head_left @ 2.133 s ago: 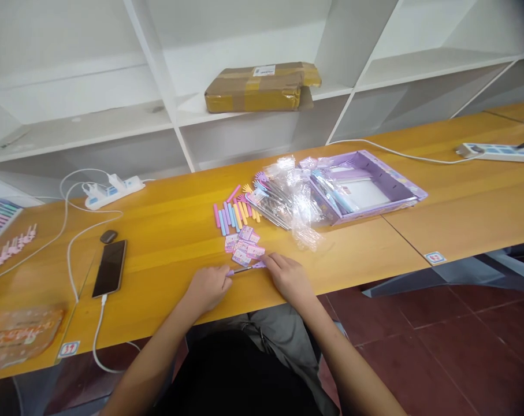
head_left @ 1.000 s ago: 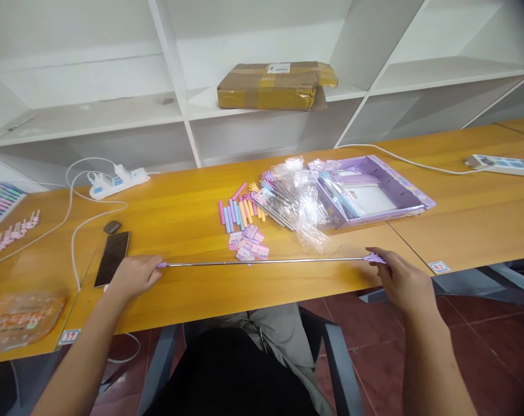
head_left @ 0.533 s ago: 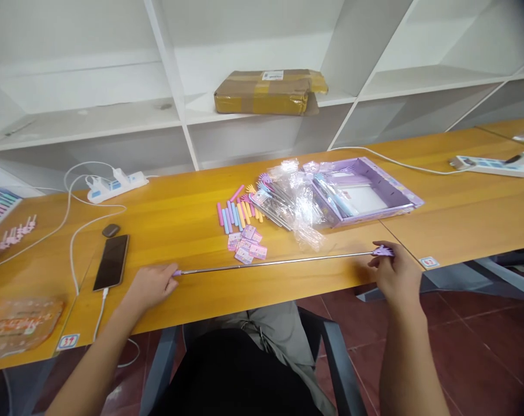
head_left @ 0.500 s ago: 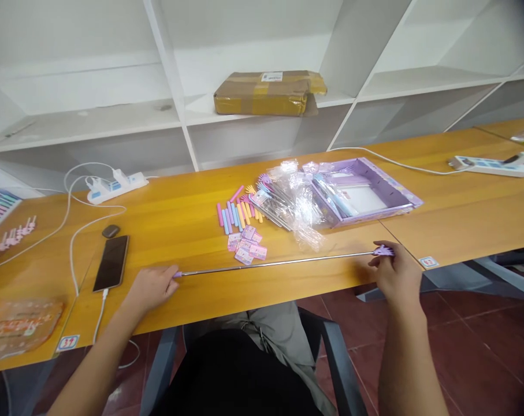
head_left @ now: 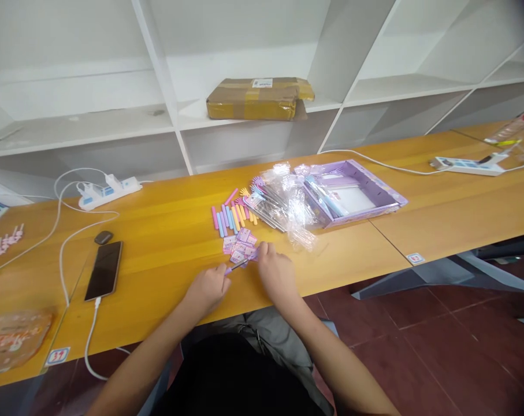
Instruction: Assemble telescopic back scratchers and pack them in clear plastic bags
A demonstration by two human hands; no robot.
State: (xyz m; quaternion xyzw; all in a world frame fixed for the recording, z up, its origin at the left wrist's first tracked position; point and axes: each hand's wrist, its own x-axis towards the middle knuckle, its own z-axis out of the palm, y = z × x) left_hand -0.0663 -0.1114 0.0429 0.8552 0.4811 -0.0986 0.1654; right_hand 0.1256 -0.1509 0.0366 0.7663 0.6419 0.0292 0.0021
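Between my two hands is a telescopic back scratcher (head_left: 239, 264), its metal rod pushed in short. My left hand (head_left: 206, 289) is closed around its purple handle. Its purple head end is in the closed fingers of my right hand (head_left: 277, 274), which hide most of it. Just beyond lie several small printed cards (head_left: 240, 245). Behind the cards are loose coloured handle tubes (head_left: 227, 219) in pink, blue, purple and orange. Beside them is a pile of metal rods with hand-shaped heads (head_left: 267, 212), partly under clear plastic sleeves (head_left: 303, 209).
A purple display box (head_left: 365, 199) holds more wrapped pieces. On the left are a phone (head_left: 104, 270), a black earbud case (head_left: 103, 237) and a power strip (head_left: 110, 193) with cables. A taped carton (head_left: 251, 101) sits on the shelf. Another power strip (head_left: 467, 166) is at right.
The back scratcher went from fully drawn out to short. My right hand moved far left and my left hand moved right, so they are now close together. The view shifted slightly.
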